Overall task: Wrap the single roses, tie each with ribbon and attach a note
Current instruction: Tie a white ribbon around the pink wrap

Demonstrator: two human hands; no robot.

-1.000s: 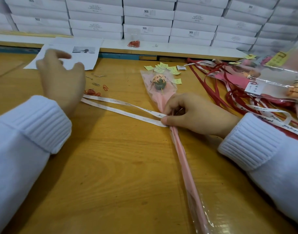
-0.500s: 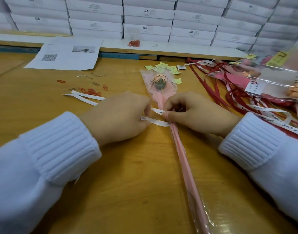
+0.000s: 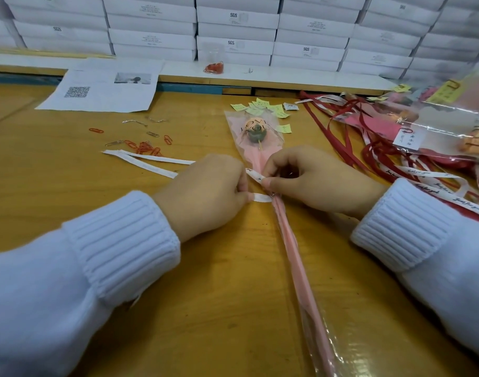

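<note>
- left hand (image 3: 205, 191) curling shut, fingertips pinching the white ribbon (image 3: 261, 198) just at 9 o'clock of the stem
- right hand (image 3: 314, 183) also clamping: thumb and forefinger pinching the upper ribbon strand against the wrap, other fingers curling over it; anything under the palm is hidden
- 2 short ribbon strands bridging the gap between the hands
- wrapped rose (image 3: 295, 268) lying flat on the table (image 3: 219, 308) between both hands, long axis running from 12 o'clock (bloom) to 5 o'clock (stem end at the frame edge)
- ribbon crossing that axis roughly square, just below the cone of the wrap
- key relation: tie point sitting at 3 o'clock of the left hand and 9 o'clock of the right, touching both; right hand being the nearer, directly on it
- judging: knotting step underway; pull likely going along the 9-to-3 line, so the right hand needing to pin the stem
- 2 loose ribbon tails trailing toward 10 o'clock, ending near the paper clips (image 3: 146, 149)
- yellow notes (image 3: 260, 106) lying at 12 o'clock just past the bloom, none attached here yet
- red ribbons (image 3: 341, 131) piling at 2 o'clock
</note>
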